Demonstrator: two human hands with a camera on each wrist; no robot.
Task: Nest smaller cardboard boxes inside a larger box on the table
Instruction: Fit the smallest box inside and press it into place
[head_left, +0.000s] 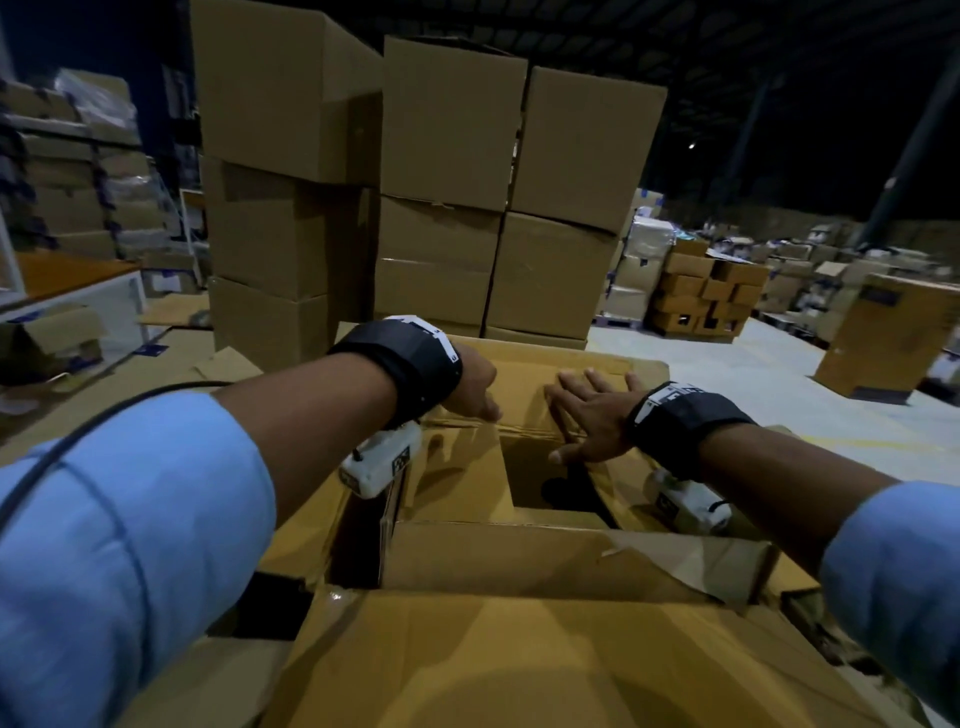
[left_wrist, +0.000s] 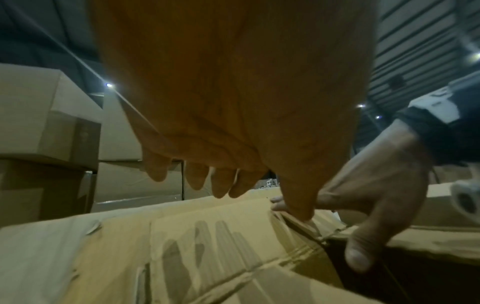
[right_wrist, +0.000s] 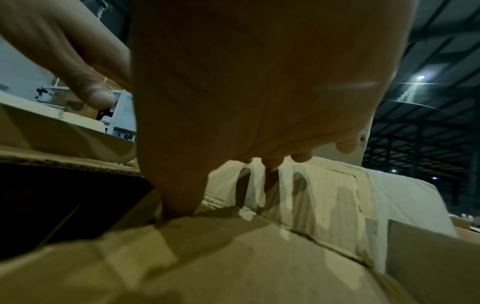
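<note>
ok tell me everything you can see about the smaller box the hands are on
The smaller box is plain brown corrugated cardboard, creased and worn, sitting down inside the larger box with its top still partly open on a dark interior. The right hand lies flat on its far flap, fingers spread, thumb at the opening's edge. The left hand reaches onto the same creased flap edge beside it.

Small box (head_left: 524, 467) inside large box (head_left: 545, 649)

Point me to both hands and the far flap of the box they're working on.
left hand (head_left: 470, 384): head view, back of the hand.
right hand (head_left: 589, 410): head view, back of the hand, fingers spread flat.
far flap (head_left: 524, 382): head view, bare cardboard between the hands.
</note>
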